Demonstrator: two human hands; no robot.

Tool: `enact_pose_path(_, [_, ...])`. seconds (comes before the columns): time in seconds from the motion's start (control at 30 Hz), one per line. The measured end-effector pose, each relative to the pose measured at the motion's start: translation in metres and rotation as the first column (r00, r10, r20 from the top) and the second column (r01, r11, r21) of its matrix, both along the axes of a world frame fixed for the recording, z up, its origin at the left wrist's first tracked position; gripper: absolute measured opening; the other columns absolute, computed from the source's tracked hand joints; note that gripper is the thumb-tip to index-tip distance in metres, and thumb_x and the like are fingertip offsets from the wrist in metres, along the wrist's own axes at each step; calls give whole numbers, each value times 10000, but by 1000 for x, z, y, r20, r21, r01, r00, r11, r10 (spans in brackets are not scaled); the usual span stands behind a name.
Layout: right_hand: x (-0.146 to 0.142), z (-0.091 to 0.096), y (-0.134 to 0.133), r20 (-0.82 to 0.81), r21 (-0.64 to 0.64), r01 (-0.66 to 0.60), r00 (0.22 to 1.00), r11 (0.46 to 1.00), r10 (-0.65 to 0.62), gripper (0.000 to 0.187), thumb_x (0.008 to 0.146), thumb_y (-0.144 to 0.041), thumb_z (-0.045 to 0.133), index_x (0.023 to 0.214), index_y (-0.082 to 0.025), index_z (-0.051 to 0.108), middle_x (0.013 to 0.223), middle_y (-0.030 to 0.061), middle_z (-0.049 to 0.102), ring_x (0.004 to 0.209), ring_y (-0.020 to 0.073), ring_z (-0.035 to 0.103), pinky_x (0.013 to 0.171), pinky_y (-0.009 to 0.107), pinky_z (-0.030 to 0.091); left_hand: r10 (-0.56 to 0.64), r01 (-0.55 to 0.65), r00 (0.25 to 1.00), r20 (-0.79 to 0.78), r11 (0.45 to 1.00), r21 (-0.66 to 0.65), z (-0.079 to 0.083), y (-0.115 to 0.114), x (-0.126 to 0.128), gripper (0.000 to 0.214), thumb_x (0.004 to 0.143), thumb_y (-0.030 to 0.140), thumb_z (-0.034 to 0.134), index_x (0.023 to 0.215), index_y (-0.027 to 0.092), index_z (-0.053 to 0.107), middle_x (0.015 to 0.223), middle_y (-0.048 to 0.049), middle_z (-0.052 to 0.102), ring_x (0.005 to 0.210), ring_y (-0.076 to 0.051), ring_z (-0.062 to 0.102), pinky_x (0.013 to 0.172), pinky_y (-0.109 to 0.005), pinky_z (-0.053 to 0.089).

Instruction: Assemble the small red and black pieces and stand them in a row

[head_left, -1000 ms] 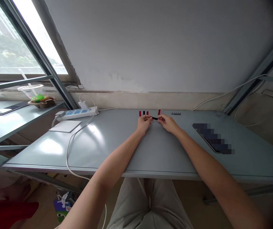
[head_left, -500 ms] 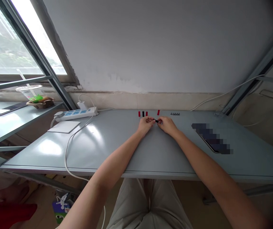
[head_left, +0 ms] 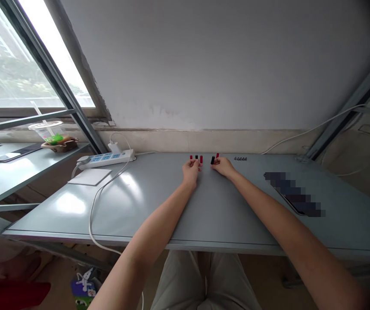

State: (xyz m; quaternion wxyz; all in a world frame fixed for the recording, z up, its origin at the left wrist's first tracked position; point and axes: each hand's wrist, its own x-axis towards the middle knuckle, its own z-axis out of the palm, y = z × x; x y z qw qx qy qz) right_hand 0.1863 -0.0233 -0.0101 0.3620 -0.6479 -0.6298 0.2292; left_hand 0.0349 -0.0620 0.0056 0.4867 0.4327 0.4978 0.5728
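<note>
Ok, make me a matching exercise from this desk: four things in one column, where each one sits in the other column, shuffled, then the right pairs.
Things
1. power strip
2. plastic cup
3. row of small grey pieces
4. black piece

Places
A. at the fingertips of the right hand
B. on the side shelf
C. at the far edge of the table, to the right of that hand
D. at the table's far edge, on the left

Pairs: 1-D, 2-B, 3-C, 4-A

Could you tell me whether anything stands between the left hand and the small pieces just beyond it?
Nothing visible does: the left hand lies right at the pieces, with no other thing between them.
</note>
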Motion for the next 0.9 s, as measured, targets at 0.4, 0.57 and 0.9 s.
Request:
enact_pose_path(0.4, [-20,-9,22,123,22,63,990,998,-65,147,632,-202,624,772,-167,647,801,69,671,766,181,610,692,282,446,15,-14,999,36,999,-45,-2,2,-2,105,751,235,514,768,144,563,706,-31,605,511,-62,475,567,-221,409])
enact_pose_path(0.57, [-23,-10,25,174,16,81,981,997,-83,136,625,-236,633,747,-179,650,805,67,671,785,204,608,687,301,448,-9,10,1000,22,999,-38,-3,3,-2,105,750,244,524,759,151,572,694,-30,609,524,-71,482,572,-224,408])
enact_pose_path(0.9, [-11,-2,15,209,12,68,976,998,-68,139,619,-255,645,748,-203,643,831,60,660,806,200,599,720,304,435,-102,106,986,-135,994,28,-4,-1,3,99,729,239,552,681,155,575,587,-14,584,503,-81,472,540,-223,398])
